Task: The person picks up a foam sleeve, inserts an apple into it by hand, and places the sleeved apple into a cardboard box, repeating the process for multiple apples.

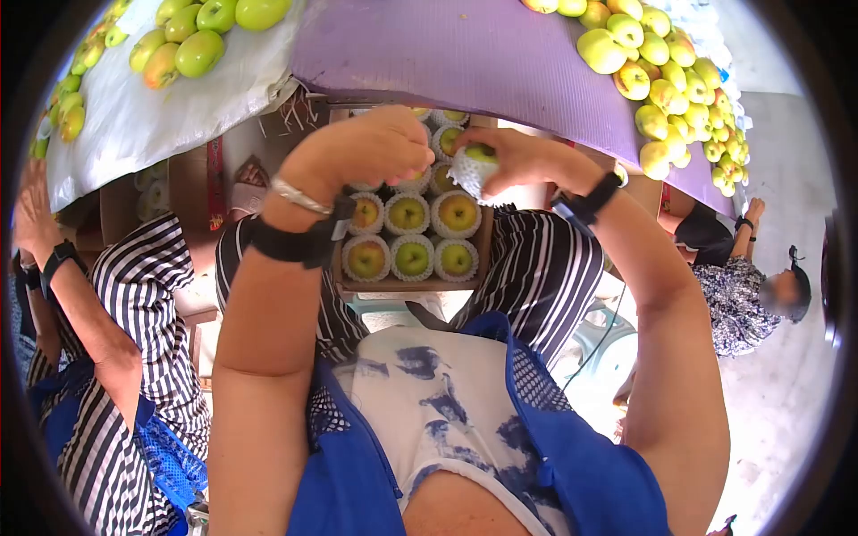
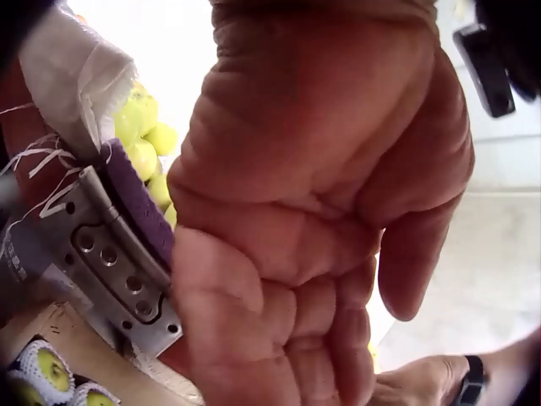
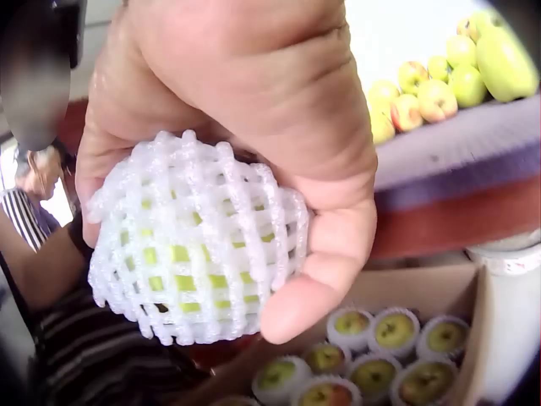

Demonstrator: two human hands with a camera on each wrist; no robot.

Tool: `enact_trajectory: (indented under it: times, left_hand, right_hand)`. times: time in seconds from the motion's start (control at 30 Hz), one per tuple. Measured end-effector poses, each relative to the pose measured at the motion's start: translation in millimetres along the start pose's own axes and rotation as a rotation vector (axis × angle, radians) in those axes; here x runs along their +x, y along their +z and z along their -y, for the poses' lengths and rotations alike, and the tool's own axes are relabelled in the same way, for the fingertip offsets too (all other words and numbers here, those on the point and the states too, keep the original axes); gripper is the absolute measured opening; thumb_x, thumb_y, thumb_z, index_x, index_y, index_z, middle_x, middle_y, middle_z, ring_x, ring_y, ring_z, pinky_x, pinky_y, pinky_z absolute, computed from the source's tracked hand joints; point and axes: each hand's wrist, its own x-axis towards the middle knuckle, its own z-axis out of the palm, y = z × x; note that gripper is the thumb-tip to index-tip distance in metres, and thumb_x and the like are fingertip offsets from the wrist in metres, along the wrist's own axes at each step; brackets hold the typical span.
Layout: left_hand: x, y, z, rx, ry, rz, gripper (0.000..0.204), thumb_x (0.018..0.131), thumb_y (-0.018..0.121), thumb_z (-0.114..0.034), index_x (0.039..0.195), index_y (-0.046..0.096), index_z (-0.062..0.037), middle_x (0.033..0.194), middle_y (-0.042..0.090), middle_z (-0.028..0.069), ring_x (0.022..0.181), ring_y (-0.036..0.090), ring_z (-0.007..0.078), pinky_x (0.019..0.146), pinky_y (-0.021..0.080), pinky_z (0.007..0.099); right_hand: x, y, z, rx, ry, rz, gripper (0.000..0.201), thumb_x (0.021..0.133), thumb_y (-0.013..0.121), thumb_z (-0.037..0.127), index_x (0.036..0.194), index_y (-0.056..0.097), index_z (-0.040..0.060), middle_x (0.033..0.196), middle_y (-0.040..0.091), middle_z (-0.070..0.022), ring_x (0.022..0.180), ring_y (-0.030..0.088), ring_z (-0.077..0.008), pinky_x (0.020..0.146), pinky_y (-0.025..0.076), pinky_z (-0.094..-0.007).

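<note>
My right hand [image 1: 536,163] grips a green apple in a white foam net [image 1: 471,175] above the right side of a cardboard box [image 1: 407,286]. In the right wrist view the fingers and thumb of that hand [image 3: 254,93] curl round the netted apple [image 3: 190,254]. My left hand [image 1: 362,147] hovers over the box's left part, holding nothing; in the left wrist view its palm [image 2: 304,194] shows, with the fingers loosely bent and the thumb straight. Netted apples [image 1: 407,214] sit in rows in the box, the farther ones partly hidden by my hands.
Loose apples lie on a purple padded surface [image 1: 447,49] at the upper right and on a white cover [image 1: 179,112] at the upper left. A metal hinge [image 2: 118,262] is near the left hand. People are at both sides, one in striped clothes [image 1: 147,268] at the left.
</note>
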Motion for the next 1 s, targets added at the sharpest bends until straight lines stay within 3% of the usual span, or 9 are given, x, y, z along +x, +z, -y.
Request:
enact_trajectory:
  times: [0.03, 0.13, 0.23, 0.33, 0.4, 0.53, 0.7, 0.9, 1.0]
  left_hand:
    - [7.1, 2.7, 5.9, 0.091, -0.019, 0.030, 0.026, 0.081, 0.054, -0.022, 0.072, 0.060, 0.0018, 0.066, 0.059, 0.0058, 0.056, 0.054, 0.0110, 0.051, 0.045, 0.0222]
    - [12.6, 9.2, 14.6, 0.179, 0.078, -0.111, 0.027, 0.078, 0.056, -0.021, 0.069, 0.058, 0.0048, 0.062, 0.058, 0.0093, 0.050, 0.049, 0.0137, 0.049, 0.042, 0.0258]
    - [4.5, 6.8, 17.7, 0.188, 0.091, -0.369, 0.027, 0.077, 0.056, -0.021, 0.075, 0.059, 0.0064, 0.062, 0.057, 0.0126, 0.053, 0.052, 0.0180, 0.052, 0.043, 0.0302]
    - [-3.4, 1.9, 20.6, 0.195, 0.138, -0.473, 0.029, 0.078, 0.055, -0.022, 0.082, 0.059, 0.0062, 0.066, 0.058, 0.0162, 0.060, 0.056, 0.0236, 0.059, 0.044, 0.0344]
    - [-4.9, -1.1, 20.8, 0.240, 0.111, -0.474, 0.030, 0.078, 0.055, -0.023, 0.084, 0.060, 0.0055, 0.068, 0.059, 0.0167, 0.064, 0.057, 0.0255, 0.061, 0.045, 0.0350]
    - [-5.3, -1.7, 17.6, 0.271, 0.040, -0.439, 0.031, 0.078, 0.056, -0.025, 0.086, 0.061, 0.0046, 0.072, 0.061, 0.0176, 0.067, 0.058, 0.0283, 0.063, 0.045, 0.0353]
    - [-8.0, 2.0, 16.6, 0.284, 0.082, -0.495, 0.031, 0.078, 0.058, -0.025, 0.088, 0.061, 0.0034, 0.072, 0.061, 0.0173, 0.069, 0.059, 0.0285, 0.064, 0.045, 0.0357]
    - [-10.0, 0.7, 16.4, 0.260, 0.057, -0.516, 0.030, 0.077, 0.059, -0.026, 0.088, 0.062, 0.0025, 0.075, 0.061, 0.0173, 0.071, 0.059, 0.0284, 0.065, 0.045, 0.0362]
    - [-10.1, -0.1, 15.5, 0.232, 0.040, -0.521, 0.031, 0.077, 0.059, -0.027, 0.088, 0.062, 0.0019, 0.075, 0.061, 0.0172, 0.071, 0.059, 0.0285, 0.065, 0.045, 0.0361]
  right_hand:
    - [15.6, 6.6, -6.4, 0.029, 0.076, 0.015, 0.068, 0.056, 0.071, 0.013, 0.119, 0.047, 0.0103, 0.107, 0.056, -0.0116, 0.091, 0.056, -0.0228, 0.078, 0.047, -0.0331]
    - [58.3, 22.9, -27.6, -0.052, 0.164, -0.012, 0.074, 0.054, 0.073, 0.018, 0.122, 0.045, 0.0100, 0.107, 0.056, -0.0152, 0.098, 0.056, -0.0279, 0.083, 0.047, -0.0343]
    - [90.0, 38.5, -54.6, -0.060, 0.196, -0.086, 0.079, 0.054, 0.074, 0.022, 0.125, 0.042, 0.0091, 0.115, 0.051, -0.0182, 0.104, 0.054, -0.0324, 0.087, 0.045, -0.0357]
    - [108.1, 66.3, -82.8, -0.140, 0.224, -0.250, 0.078, 0.056, 0.072, 0.024, 0.126, 0.039, 0.0096, 0.123, 0.045, -0.0200, 0.109, 0.050, -0.0339, 0.090, 0.043, -0.0365]
    - [100.5, 75.0, -72.1, -0.212, 0.266, -0.363, 0.076, 0.059, 0.069, 0.025, 0.126, 0.039, 0.0111, 0.125, 0.043, -0.0204, 0.116, 0.044, -0.0349, 0.095, 0.039, -0.0378]
    - [100.9, 87.7, -62.9, -0.294, 0.372, -0.391, 0.078, 0.059, 0.070, 0.025, 0.127, 0.035, 0.0123, 0.127, 0.040, -0.0193, 0.119, 0.040, -0.0358, 0.099, 0.035, -0.0410]
    - [94.7, 92.9, -57.5, -0.360, 0.395, -0.401, 0.081, 0.061, 0.075, 0.031, 0.128, 0.033, 0.0128, 0.128, 0.038, -0.0183, 0.121, 0.037, -0.0370, 0.100, 0.033, -0.0428]
    - [106.9, 89.3, -77.2, -0.326, 0.349, -0.328, 0.085, 0.061, 0.074, 0.044, 0.130, 0.035, 0.0132, 0.127, 0.043, -0.0178, 0.123, 0.035, -0.0364, 0.102, 0.030, -0.0417]
    - [119.3, 88.0, -93.5, -0.236, 0.230, -0.366, 0.079, 0.065, 0.070, 0.045, 0.129, 0.038, 0.0122, 0.128, 0.043, -0.0180, 0.122, 0.036, -0.0351, 0.103, 0.030, -0.0408]
